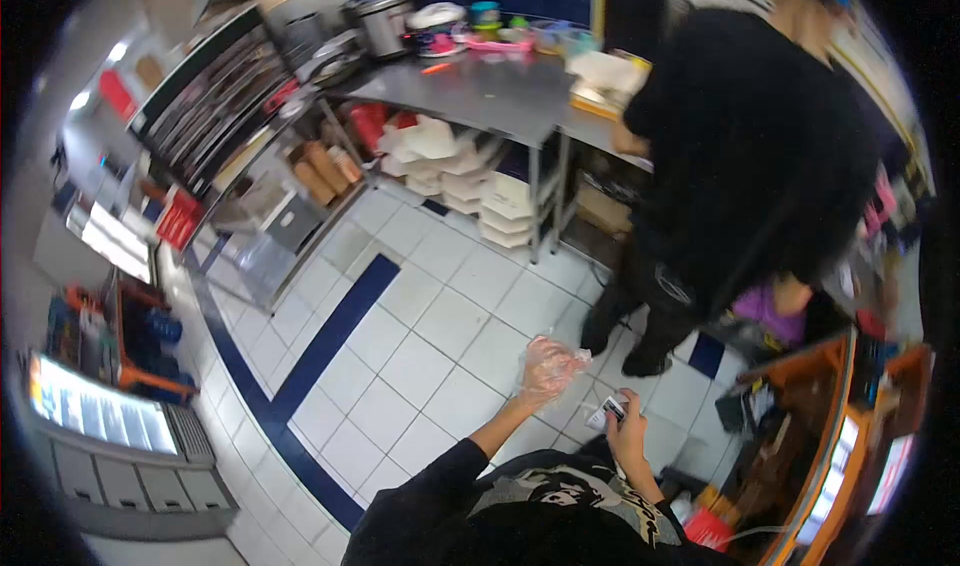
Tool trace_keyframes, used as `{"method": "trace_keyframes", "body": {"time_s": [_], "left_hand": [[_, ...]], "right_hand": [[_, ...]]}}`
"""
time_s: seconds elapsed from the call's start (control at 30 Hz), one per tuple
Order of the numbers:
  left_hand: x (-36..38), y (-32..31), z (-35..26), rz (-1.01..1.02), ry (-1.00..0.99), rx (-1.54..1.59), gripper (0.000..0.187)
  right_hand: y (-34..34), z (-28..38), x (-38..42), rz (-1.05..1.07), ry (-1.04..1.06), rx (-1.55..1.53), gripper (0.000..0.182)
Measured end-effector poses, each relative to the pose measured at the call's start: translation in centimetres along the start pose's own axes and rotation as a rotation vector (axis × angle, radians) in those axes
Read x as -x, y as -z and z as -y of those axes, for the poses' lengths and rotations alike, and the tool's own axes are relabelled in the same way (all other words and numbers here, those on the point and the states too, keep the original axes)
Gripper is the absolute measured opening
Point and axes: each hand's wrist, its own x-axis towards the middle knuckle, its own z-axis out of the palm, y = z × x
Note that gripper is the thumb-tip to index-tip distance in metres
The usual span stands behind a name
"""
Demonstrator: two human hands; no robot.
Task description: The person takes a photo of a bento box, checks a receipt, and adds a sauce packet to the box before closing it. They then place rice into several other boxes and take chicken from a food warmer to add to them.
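My left hand (547,374) reaches out over the tiled floor, with crinkled clear plastic (572,362) around it. Whether the plastic is a glove or a bag, I cannot make out, and the fingers blur into a pinkish mass beneath it. Closer to my body on the right, my right hand (628,428) is closed on a small white packet (603,415) with a dark printed patch. The packet is pinched between thumb and fingers, a short distance from the left hand.
A person in black (750,156) stands ahead on the right at a steel table (470,91). Stacked white cartons (505,201) fill its lower shelf. A rack (215,96) stands at the left. An orange-edged cabinet (815,446) is near my right side.
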Motion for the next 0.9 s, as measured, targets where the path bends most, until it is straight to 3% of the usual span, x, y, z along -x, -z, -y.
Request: {"method": "trace_keyframes", "body": {"time_s": [0.1, 0.17, 0.23, 0.3, 0.4, 0.47, 0.53, 0.6, 0.7, 0.77, 0.8, 0.83, 0.9], "left_hand": [[-2.7, 7.7, 3.2, -0.073, 0.050, -0.128, 0.019], [-1.1, 10.5, 7.3, -0.166, 0.518, -0.101, 0.013], [0.2, 14.7, 11.5, -0.211, 0.518, -0.280, 0.013], [0.2, 20.0, 15.6, -0.219, 0.569, -0.489, 0.017], [1.7, 28.7, 22.4, -0.278, 0.736, -0.400, 0.022], [1.2, 34.9, 25.6, -0.482, 0.944, -0.187, 0.022], [0.5, 39.7, 28.9, -0.661, 1.020, -0.273, 0.023], [0.0, 44.3, 33.4, -0.827, 1.078, -0.353, 0.024], [-0.5, 49.8, 39.9, -1.052, 1.054, -0.287, 0.028], [-1.9, 53.5, 43.1, -1.026, 1.072, -0.360, 0.029], [-1.3, 54.5, 46.5, -1.136, 1.211, -0.327, 0.033], [-2.1, 56.1, 48.8, -1.154, 1.203, -0.336, 0.033], [-4.1, 59.9, 53.3, -1.196, 0.975, -0.314, 0.039]], "right_hand": [[-3.3, 5.2, -4.1, 0.046, 0.047, 0.070, 0.043], [-6.6, 4.5, -7.9, -0.001, 0.205, 0.119, 0.033], [-10.5, 4.3, -12.9, -0.001, 0.310, 0.136, 0.018], [-15.8, 4.8, -18.6, 0.032, 0.452, 0.257, 0.014], [-28.4, 10.4, -28.0, 0.103, 0.482, 0.184, 0.013], [-37.6, 19.0, -34.1, 0.230, 0.729, 0.155, 0.017], [-46.3, 30.8, -38.2, 0.454, 0.788, -0.050, 0.020], [-56.2, 39.0, -41.9, 0.611, 1.022, -0.197, 0.026], [-64.6, 53.5, -42.8, 1.095, 1.016, -0.242, 0.029], [-69.1, 60.9, -43.4, 1.238, 1.213, -0.233, 0.024], [-71.6, 63.9, -44.2, 1.282, 1.285, -0.255, 0.024], [-74.2, 66.4, -45.0, 1.327, 1.354, -0.276, 0.023], [-79.1, 71.4, -47.9, 1.288, 1.456, -0.290, 0.024]]}}
